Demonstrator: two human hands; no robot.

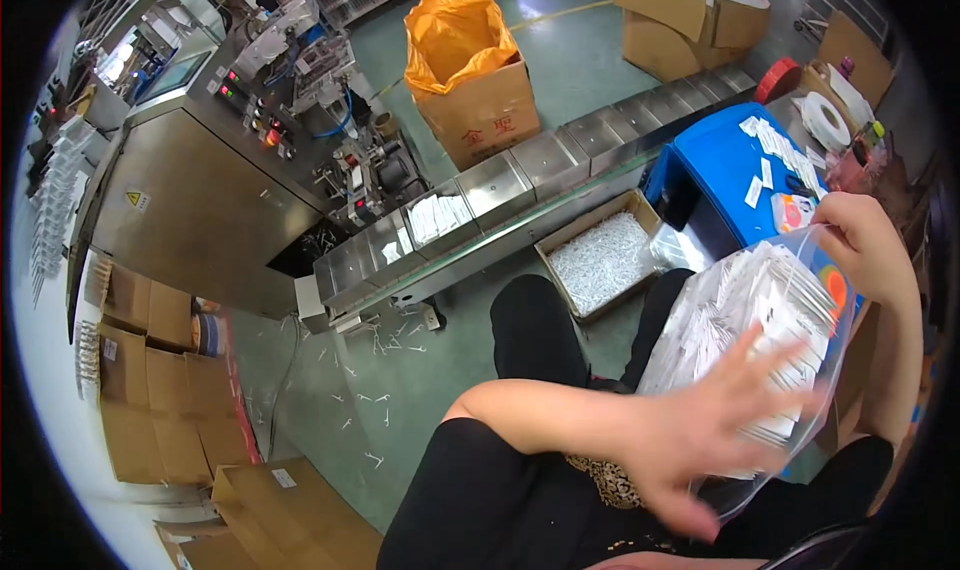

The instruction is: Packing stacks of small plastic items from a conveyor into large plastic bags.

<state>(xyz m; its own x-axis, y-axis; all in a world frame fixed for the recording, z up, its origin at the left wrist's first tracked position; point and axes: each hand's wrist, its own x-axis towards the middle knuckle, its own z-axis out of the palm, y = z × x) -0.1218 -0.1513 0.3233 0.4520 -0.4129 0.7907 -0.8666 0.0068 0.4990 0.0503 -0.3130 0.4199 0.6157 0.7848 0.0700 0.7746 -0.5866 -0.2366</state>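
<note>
A clear plastic bag (655, 375) full of stacked flat white packets (745, 295) leans on my lap at the right. My left hand (705, 425) reaches across from the left and lies over the packets and the bag's near side. Its fingers are spread and slightly blurred, and the thumb points toward me. At the bag's far right corner, my right hand (865, 240) pinches the plastic rim between bent fingers and thumb. Inside the bag, near that hand, an orange round mark (833, 288) shows through.
A metal conveyor (530, 175) with white packets crosses ahead. Beneath it stands a carton of small white sticks (600, 260). A blue bin (730, 155) bears loose packets at the right. An orange-lined carton (470, 110) stands beyond; a steel machine (190, 210) and cartons (160, 390) fill the left.
</note>
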